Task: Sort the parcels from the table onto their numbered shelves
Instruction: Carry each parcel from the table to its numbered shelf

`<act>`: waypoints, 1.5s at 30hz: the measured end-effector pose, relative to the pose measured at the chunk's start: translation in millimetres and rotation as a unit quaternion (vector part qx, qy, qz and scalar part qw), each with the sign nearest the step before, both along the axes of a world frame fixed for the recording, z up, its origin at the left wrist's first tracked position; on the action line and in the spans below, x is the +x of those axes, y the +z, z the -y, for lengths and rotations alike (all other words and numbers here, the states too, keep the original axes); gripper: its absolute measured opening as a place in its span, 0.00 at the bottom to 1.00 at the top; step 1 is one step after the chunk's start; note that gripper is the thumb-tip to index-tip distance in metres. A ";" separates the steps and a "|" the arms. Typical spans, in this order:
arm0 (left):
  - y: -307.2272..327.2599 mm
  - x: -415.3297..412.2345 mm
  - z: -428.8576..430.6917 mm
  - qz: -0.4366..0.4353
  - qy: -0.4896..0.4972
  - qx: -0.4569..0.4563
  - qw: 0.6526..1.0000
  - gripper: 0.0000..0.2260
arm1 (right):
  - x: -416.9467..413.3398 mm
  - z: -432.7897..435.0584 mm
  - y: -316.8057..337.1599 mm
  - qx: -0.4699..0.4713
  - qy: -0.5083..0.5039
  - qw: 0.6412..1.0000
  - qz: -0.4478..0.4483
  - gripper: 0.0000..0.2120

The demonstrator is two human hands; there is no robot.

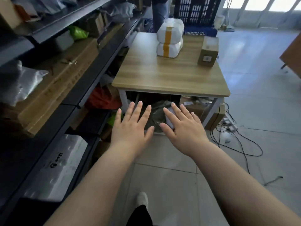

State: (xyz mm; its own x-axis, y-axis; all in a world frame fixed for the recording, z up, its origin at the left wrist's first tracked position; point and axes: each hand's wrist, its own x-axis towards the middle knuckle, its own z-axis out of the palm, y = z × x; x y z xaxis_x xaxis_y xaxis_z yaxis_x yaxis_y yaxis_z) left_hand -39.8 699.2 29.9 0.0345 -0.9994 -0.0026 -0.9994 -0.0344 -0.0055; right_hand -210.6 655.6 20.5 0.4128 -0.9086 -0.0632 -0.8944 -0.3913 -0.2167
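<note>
Shelving rack (101,70) runs along the left side: dark metal rails and wood-look boards, tiers crowded with parcels. Among them are a crinkly grey plastic mailer (21,84), a bright green bag (78,32), and a white carton (61,163) on a low tier. Any shelf numbers are unreadable.

Floor (171,176) is pale glossy square tile.

Table (162,79) sits just beside the rack. It has a light wood-grain laminate top with rounded corners and white metal legs. Three parcels are on it, all at the far end.

Dark blue plastic lattice crate (197,10) stands behind the table's far edge.

Two white parcels are stacked at far centre, the upper white parcel (170,32) directly on the lower white parcel (169,48). Both are soft, pillowy and smooth, with rounded edges and a yellow tape band down the middle of each.

Cardboard box (208,52) is at the far right corner, apart from the white stack. It is brown and rectangular, standing on end, with a small label on the near face.

Under the table are a dark crumpled plastic bag (156,115) and brown cartons (198,110). A red bag (102,100) lies by the table's left leg.

Left hand (132,126) and right hand (184,126) are both flat, palms down, fingers straight and spread. They hold nothing and hang in the air short of the table's near edge. The thumbs point toward each other without touching.

Black cables (236,141) loop loosely on the floor to the right.

White shoe (142,199) shows at bottom centre.
</note>
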 end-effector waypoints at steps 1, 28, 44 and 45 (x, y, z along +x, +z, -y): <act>2.4 6.8 20.9 -0.002 -0.006 0.002 1.000 0.29 | 4.6 17.5 2.2 0.002 -0.008 1.000 -0.001 0.30; -24.9 -104.5 458.4 -0.015 -0.085 0.086 0.993 0.29 | -133.1 424.7 -25.2 0.071 -0.148 0.986 0.004 0.29; -62.8 -82.3 589.6 -0.055 -0.005 0.137 0.989 0.28 | -125.9 588.6 -75.1 0.143 -0.128 0.981 -0.027 0.29; -61.8 -78.1 601.6 -0.056 -0.012 0.137 0.989 0.27 | -122.9 596.4 -75.1 0.143 -0.136 0.980 -0.031 0.30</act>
State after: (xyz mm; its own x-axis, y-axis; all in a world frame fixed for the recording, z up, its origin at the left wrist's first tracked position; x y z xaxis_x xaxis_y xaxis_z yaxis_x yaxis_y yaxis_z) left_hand -117.9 97.6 -31.9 -0.0048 -0.9610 -0.2765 -0.9947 -0.0238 0.0998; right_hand -333.5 59.2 -54.7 0.1444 -0.9261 -0.3484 -0.9721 -0.0671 -0.2247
